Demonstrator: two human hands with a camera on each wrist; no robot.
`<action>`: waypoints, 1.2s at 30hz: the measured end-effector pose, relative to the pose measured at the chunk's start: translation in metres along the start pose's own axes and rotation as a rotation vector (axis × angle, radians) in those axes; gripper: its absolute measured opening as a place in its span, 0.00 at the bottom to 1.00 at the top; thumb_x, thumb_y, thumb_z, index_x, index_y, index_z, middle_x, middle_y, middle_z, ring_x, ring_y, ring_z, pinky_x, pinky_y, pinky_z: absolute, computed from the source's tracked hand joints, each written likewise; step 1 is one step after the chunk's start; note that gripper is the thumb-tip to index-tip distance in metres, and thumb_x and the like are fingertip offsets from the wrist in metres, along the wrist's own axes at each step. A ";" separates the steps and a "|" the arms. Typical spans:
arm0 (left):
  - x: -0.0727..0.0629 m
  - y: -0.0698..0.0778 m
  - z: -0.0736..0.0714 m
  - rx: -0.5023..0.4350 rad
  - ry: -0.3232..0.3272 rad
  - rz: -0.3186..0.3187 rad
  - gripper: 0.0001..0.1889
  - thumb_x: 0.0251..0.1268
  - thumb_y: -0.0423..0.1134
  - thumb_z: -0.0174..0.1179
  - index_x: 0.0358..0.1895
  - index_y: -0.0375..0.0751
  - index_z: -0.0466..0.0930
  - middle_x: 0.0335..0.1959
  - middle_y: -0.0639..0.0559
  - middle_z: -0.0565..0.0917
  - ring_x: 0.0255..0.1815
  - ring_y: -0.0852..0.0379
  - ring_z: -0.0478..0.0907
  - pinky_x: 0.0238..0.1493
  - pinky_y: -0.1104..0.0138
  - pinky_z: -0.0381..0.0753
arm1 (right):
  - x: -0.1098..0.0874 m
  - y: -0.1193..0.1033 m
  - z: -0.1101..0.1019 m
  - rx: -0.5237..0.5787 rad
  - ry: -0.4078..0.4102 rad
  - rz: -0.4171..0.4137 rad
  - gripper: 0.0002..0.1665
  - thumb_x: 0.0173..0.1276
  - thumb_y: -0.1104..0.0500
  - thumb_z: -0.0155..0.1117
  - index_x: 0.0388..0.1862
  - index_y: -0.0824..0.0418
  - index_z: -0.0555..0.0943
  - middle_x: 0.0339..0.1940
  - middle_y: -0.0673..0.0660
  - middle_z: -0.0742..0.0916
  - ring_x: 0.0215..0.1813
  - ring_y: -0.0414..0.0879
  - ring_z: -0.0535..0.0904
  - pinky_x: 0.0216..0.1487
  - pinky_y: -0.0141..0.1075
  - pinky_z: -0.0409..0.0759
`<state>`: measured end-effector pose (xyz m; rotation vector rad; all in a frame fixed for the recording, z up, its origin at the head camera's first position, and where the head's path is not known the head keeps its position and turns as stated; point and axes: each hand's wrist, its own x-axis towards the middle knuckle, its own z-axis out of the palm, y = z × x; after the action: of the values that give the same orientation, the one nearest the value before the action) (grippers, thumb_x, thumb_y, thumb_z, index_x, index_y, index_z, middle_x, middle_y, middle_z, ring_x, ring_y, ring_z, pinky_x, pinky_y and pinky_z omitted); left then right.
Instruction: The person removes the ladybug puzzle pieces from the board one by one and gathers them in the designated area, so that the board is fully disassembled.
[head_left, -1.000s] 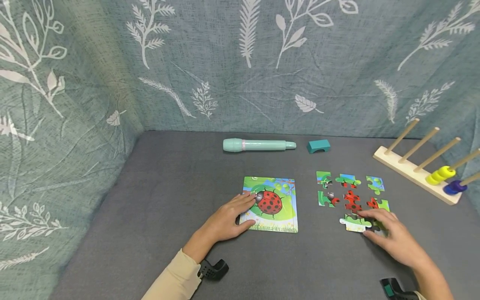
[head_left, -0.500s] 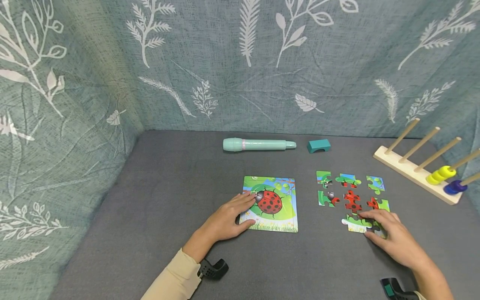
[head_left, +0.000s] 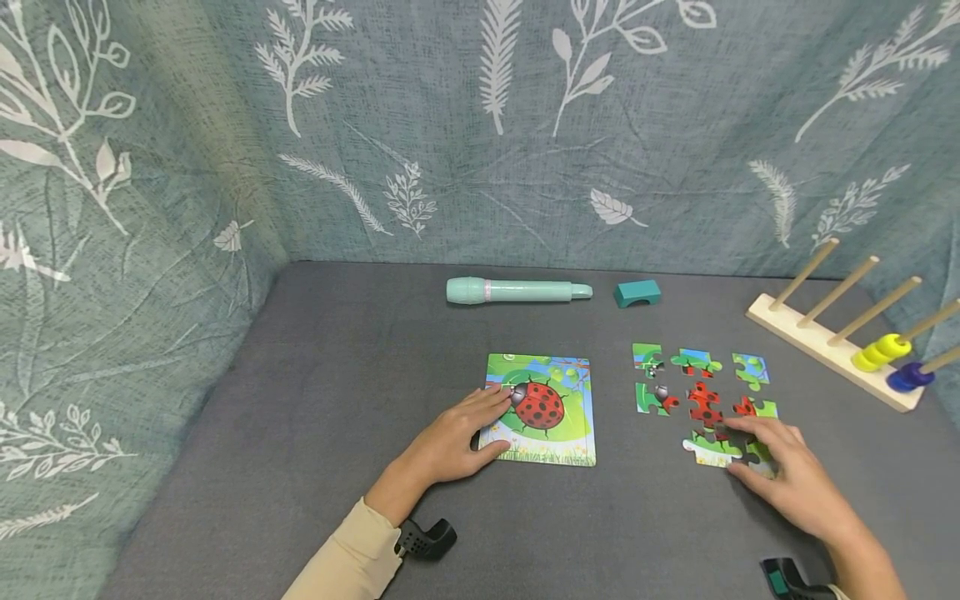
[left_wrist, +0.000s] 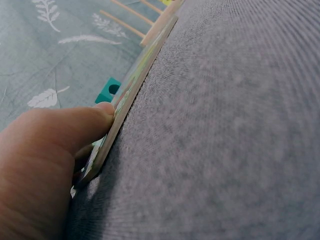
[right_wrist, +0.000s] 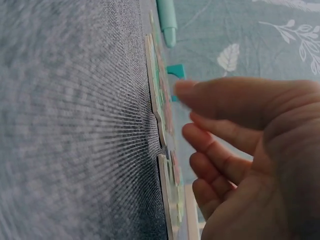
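Note:
My left hand [head_left: 461,433] rests flat on the left side of a square ladybug picture board [head_left: 566,433]. In the left wrist view, the thumb [left_wrist: 87,127] presses on the board's near edge. Right of the board, several ladybug jigsaw pieces lie in rows. My right hand [head_left: 798,479] hovers at the lower right of these, its fingers loosely bent with nothing between them. A bottom-middle piece [head_left: 716,454] lies just left of its fingertips. A bottom-right piece [head_left: 759,454] is partly hidden under the hand. In the right wrist view, the thumb [right_wrist: 220,102] stands apart from the pieces [right_wrist: 155,90].
Behind the board lies a mint-green microphone-shaped tube [head_left: 525,291], with a teal arch block [head_left: 637,292] to its right. At the far right stands a wooden peg rack [head_left: 817,342] with yellow and blue rings. A leaf-patterned curtain [head_left: 450,192] borders the grey tabletop.
The bottom-middle piece has slid slightly right, against the bottom-right piece. My right fingertips have since spread a little and come away from it. The left hand stays on the board.

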<state>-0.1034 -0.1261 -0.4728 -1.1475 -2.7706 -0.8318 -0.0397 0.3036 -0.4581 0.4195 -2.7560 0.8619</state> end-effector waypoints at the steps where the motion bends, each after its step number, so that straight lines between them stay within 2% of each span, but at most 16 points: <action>1: 0.000 0.000 0.000 0.000 -0.002 -0.001 0.31 0.64 0.47 0.60 0.67 0.36 0.68 0.69 0.44 0.68 0.72 0.49 0.61 0.74 0.58 0.59 | 0.000 -0.001 0.000 0.014 0.005 0.005 0.34 0.48 0.66 0.75 0.57 0.60 0.77 0.53 0.59 0.78 0.55 0.35 0.62 0.50 0.36 0.61; 4: 0.000 0.000 0.000 -0.003 -0.002 -0.001 0.31 0.64 0.47 0.60 0.67 0.36 0.67 0.69 0.44 0.68 0.72 0.49 0.61 0.74 0.58 0.59 | 0.000 -0.004 0.000 0.070 0.022 0.006 0.35 0.49 0.66 0.75 0.59 0.61 0.76 0.54 0.57 0.77 0.60 0.25 0.59 0.59 0.25 0.59; 7: -0.001 -0.001 0.001 -0.006 -0.001 -0.001 0.32 0.64 0.47 0.60 0.67 0.35 0.67 0.69 0.44 0.68 0.72 0.48 0.61 0.74 0.58 0.59 | 0.003 -0.009 0.001 0.120 0.022 -0.003 0.37 0.49 0.66 0.75 0.61 0.61 0.74 0.55 0.57 0.76 0.62 0.18 0.56 0.57 0.10 0.51; 15: -0.003 -0.001 0.001 -0.015 0.015 0.011 0.32 0.63 0.47 0.60 0.67 0.35 0.67 0.70 0.45 0.67 0.72 0.49 0.61 0.74 0.58 0.59 | 0.021 -0.027 0.011 0.188 -0.044 -0.102 0.39 0.49 0.67 0.75 0.62 0.63 0.72 0.53 0.58 0.79 0.57 0.26 0.69 0.54 0.13 0.63; 19: -0.003 -0.002 0.002 -0.029 0.027 0.024 0.33 0.62 0.47 0.61 0.68 0.35 0.66 0.70 0.44 0.67 0.73 0.49 0.61 0.74 0.57 0.59 | 0.031 -0.037 0.020 0.202 -0.104 -0.130 0.39 0.52 0.64 0.75 0.64 0.62 0.71 0.57 0.57 0.79 0.59 0.28 0.69 0.56 0.13 0.62; 21: -0.003 -0.003 0.001 -0.024 0.035 0.034 0.34 0.62 0.48 0.62 0.68 0.34 0.66 0.70 0.44 0.66 0.73 0.48 0.61 0.74 0.57 0.60 | 0.037 -0.044 0.025 0.190 -0.139 -0.133 0.38 0.54 0.62 0.74 0.64 0.61 0.71 0.58 0.55 0.78 0.59 0.30 0.69 0.56 0.15 0.63; 23: -0.004 -0.005 0.000 -0.009 0.044 0.042 0.35 0.62 0.50 0.61 0.68 0.33 0.65 0.70 0.43 0.66 0.73 0.48 0.61 0.74 0.56 0.60 | 0.043 -0.052 0.032 0.167 -0.174 -0.126 0.38 0.55 0.58 0.74 0.65 0.60 0.70 0.60 0.53 0.77 0.60 0.34 0.70 0.57 0.21 0.67; 26: -0.006 -0.008 -0.004 0.015 0.057 0.031 0.39 0.60 0.53 0.62 0.69 0.33 0.64 0.71 0.43 0.65 0.73 0.48 0.60 0.73 0.55 0.61 | 0.052 -0.065 0.042 0.146 -0.227 -0.120 0.37 0.58 0.55 0.72 0.65 0.59 0.70 0.62 0.52 0.76 0.60 0.43 0.72 0.57 0.36 0.75; 29: -0.008 -0.012 -0.007 0.032 0.059 -0.002 0.43 0.56 0.56 0.64 0.70 0.34 0.62 0.72 0.44 0.64 0.74 0.48 0.58 0.73 0.53 0.61 | 0.062 -0.079 0.054 0.182 -0.272 -0.126 0.37 0.58 0.55 0.71 0.65 0.59 0.70 0.63 0.53 0.75 0.61 0.50 0.74 0.57 0.48 0.76; 32: -0.010 -0.014 -0.009 0.045 0.040 -0.032 0.45 0.53 0.56 0.66 0.71 0.36 0.60 0.73 0.45 0.62 0.74 0.49 0.57 0.73 0.54 0.60 | 0.071 -0.092 0.066 0.227 -0.314 -0.138 0.36 0.59 0.57 0.71 0.66 0.60 0.69 0.63 0.55 0.75 0.61 0.53 0.74 0.58 0.52 0.76; 36: -0.009 -0.014 -0.010 0.052 0.013 -0.040 0.47 0.53 0.58 0.65 0.72 0.36 0.59 0.73 0.44 0.61 0.75 0.49 0.56 0.75 0.55 0.58 | 0.084 -0.109 0.080 0.273 -0.369 -0.173 0.36 0.60 0.57 0.69 0.66 0.62 0.69 0.63 0.57 0.75 0.62 0.54 0.74 0.59 0.52 0.76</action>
<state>-0.1080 -0.1450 -0.4724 -1.0787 -2.7958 -0.7627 -0.0917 0.1543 -0.4414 0.9383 -2.8671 1.2263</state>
